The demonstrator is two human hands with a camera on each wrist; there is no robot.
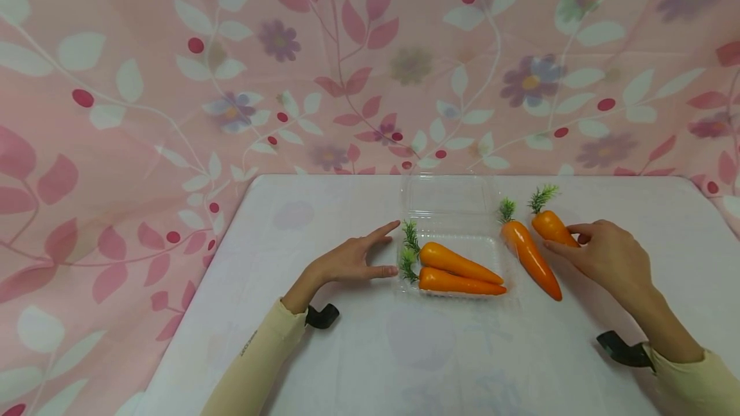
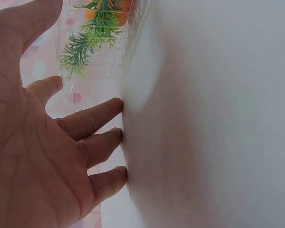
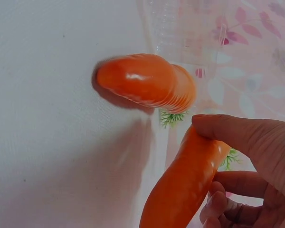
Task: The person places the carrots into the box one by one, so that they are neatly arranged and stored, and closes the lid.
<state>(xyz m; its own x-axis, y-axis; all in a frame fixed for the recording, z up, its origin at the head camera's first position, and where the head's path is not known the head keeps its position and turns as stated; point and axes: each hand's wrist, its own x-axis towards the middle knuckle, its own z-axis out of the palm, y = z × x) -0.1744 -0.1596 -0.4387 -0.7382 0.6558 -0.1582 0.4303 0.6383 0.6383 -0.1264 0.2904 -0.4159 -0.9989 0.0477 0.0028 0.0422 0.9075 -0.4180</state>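
A clear plastic clamshell box (image 1: 457, 207) lies open in the middle of the white table, with two orange toy carrots (image 1: 459, 263) (image 1: 457, 282) in its tray. My left hand (image 1: 352, 259) rests flat on the table just left of the tray, fingers straight, fingertips (image 2: 115, 137) on the cloth beside the carrots' green tops (image 2: 88, 35). Right of the box lie two more carrots. My right hand (image 1: 607, 255) pinches the far right carrot (image 1: 552, 226) (image 3: 185, 185) between thumb and fingers. The other loose carrot (image 1: 532, 257) (image 3: 145, 80) lies beside it, untouched.
The white table (image 1: 347, 352) ends at a pink flowered cloth backdrop (image 1: 144, 114) behind and to the left. A black wrist strap (image 1: 322, 316) (image 1: 624, 350) sits on each arm.
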